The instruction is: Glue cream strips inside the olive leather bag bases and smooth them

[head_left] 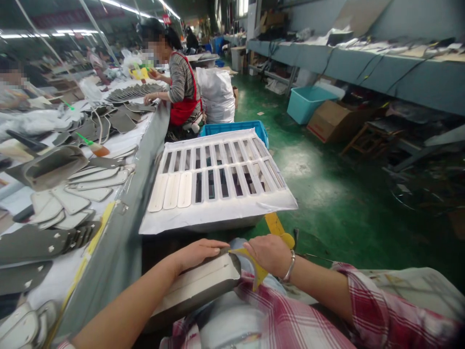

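In my lap lies a grey box-shaped piece (pixel 203 281) with a cream face, tilted up to the right. My left hand (pixel 199 254) is closed over its far edge, the fingers together and reaching toward the piece's right end. My right hand (pixel 269 253) is closed on a thin, bent yellow piece (pixel 257 271) at that same end; its exact kind is unclear. Part of the yellow piece is hidden under the fingers. Just beyond both hands stands a white slotted rack (pixel 218 203) with several cream strap-shaped panels (pixel 178 190) lying on its left side.
The workbench (pixel 119 232) on the left bears grey panels (pixel 36 242), cream pieces (pixel 72 198) and a glue bottle (pixel 98 149). A co-worker in a red apron (pixel 183 109) sits farther along. A blue crate (pixel 261 130) stands behind the rack; a light-blue bin (pixel 308 104) and carton (pixel 330 121) stand right.
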`<state>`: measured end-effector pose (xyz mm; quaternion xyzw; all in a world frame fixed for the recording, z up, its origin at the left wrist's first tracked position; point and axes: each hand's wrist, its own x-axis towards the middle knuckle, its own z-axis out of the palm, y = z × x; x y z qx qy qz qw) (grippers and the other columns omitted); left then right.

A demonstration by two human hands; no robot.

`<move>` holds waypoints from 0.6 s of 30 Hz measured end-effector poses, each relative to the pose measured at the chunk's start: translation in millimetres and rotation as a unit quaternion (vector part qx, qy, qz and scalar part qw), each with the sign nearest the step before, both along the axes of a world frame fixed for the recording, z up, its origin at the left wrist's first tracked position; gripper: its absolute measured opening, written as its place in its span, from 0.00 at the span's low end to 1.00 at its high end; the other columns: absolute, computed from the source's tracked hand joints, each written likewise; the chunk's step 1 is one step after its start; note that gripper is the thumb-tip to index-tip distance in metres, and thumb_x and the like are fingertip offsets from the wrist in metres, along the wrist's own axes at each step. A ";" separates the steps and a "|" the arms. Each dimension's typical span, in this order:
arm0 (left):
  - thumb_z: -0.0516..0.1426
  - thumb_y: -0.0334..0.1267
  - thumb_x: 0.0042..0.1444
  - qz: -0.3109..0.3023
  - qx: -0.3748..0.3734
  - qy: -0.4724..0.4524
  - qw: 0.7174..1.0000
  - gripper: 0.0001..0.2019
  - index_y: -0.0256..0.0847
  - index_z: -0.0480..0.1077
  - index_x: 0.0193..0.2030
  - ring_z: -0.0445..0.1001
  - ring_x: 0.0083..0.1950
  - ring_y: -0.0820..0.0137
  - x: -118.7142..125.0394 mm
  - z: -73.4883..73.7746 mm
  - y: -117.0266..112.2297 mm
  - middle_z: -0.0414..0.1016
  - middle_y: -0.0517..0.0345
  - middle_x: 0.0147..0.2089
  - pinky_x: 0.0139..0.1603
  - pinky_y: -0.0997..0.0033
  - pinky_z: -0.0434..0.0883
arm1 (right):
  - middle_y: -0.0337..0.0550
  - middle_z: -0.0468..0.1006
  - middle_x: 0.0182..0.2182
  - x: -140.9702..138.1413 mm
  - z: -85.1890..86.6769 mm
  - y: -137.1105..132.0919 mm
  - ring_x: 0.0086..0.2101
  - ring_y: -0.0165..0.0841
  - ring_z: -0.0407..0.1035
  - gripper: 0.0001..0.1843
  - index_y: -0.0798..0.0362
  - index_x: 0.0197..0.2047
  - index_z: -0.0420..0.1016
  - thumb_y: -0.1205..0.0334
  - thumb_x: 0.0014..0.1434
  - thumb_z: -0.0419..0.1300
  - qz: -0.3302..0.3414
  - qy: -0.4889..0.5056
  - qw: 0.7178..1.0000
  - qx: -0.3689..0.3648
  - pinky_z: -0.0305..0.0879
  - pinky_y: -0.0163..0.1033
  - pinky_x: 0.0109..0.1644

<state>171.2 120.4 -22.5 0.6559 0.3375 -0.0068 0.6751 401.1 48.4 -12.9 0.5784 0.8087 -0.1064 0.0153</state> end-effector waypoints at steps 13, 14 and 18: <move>0.47 0.43 0.58 -0.084 0.075 0.027 0.993 0.20 0.43 0.64 0.56 0.66 0.54 0.64 2.9 -2.9 3.1 0.68 0.59 0.55 0.58 0.66 0.58 | 0.51 0.75 0.27 -12.7 46.6 33.3 0.30 0.38 0.70 0.17 0.56 0.32 0.72 0.60 0.62 0.45 0.185 -0.085 0.977 -0.065 0.59 0.40 0.30; 0.47 0.43 0.58 -0.086 0.078 0.028 0.993 0.20 0.42 0.64 0.56 0.66 0.54 0.64 3.8 -1.8 3.0 0.68 0.59 0.55 0.57 0.66 0.58 | 0.50 0.75 0.27 -15.7 50.4 37.1 0.30 0.39 0.71 0.17 0.56 0.32 0.73 0.61 0.62 0.45 0.198 -0.088 0.973 -0.081 0.60 0.40 0.30; 0.47 0.42 0.57 -0.080 0.100 0.036 0.991 0.20 0.40 0.64 0.56 0.66 0.54 0.65 8.9 2.4 2.1 0.68 0.58 0.55 0.58 0.66 0.58 | 0.49 0.76 0.27 -23.3 55.5 42.7 0.31 0.40 0.71 0.16 0.56 0.32 0.74 0.62 0.61 0.46 0.218 -0.103 0.964 -0.116 0.61 0.40 0.30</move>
